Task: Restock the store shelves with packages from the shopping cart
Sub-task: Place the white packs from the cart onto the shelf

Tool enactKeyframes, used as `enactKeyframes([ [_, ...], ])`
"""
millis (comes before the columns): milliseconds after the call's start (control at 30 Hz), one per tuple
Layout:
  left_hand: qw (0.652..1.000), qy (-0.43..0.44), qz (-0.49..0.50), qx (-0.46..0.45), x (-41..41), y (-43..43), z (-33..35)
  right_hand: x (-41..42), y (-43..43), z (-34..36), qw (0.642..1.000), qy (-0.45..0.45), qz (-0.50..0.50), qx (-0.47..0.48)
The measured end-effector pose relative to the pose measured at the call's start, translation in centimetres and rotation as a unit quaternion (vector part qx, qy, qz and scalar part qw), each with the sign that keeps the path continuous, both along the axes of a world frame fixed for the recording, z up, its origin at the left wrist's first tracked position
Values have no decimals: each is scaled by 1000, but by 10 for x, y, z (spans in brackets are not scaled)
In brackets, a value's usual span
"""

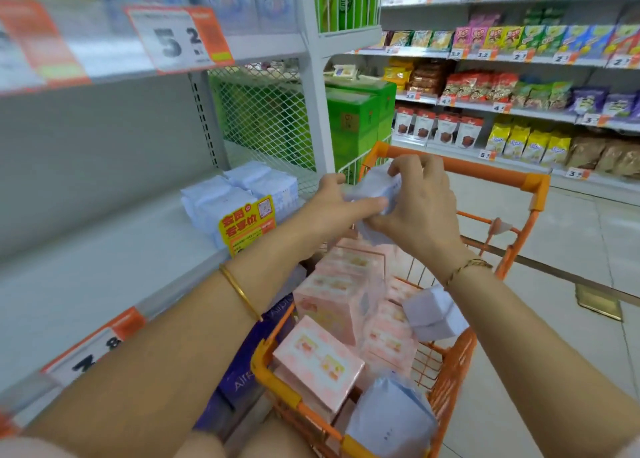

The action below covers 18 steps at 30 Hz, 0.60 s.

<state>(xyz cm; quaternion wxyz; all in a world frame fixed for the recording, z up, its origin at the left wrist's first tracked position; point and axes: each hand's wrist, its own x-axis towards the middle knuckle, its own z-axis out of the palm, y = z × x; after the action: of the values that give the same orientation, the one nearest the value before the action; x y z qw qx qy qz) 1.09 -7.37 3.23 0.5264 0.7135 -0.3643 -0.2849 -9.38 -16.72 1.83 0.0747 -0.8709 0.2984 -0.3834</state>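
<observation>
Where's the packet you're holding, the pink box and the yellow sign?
packet (379, 185): head view, upper part of its pale wrapper.
pink box (318, 360): head view, top face of the nearest one.
yellow sign (247, 227): head view, middle of its face.

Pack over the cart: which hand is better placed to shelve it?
Probably left. The left hand holds the pack on the side toward the shelf, by the stacked packs; the right hand holds the far side.

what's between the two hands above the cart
A pale blue package, held by the left hand and right hand; the head view shows it.
</observation>
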Motion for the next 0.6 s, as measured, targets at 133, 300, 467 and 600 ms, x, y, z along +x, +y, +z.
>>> enactKeyframes([
  [133, 993, -70, 91, 5, 51, 33, 8, 63, 31, 12, 994, -40, 99, -26],
  [300, 971, -114, 210, -21, 133, 72, 21, 141, 59, 26, 967, -8, 256, -13],
  [467, 922, -214, 322, 29, 224, 94, 20, 207, 57, 11, 965, 113, 237, -8],
  [600, 907, -234, 338, 90, 294, 87, 10, 232, 50, -10, 957, 194, 213, 25],
])
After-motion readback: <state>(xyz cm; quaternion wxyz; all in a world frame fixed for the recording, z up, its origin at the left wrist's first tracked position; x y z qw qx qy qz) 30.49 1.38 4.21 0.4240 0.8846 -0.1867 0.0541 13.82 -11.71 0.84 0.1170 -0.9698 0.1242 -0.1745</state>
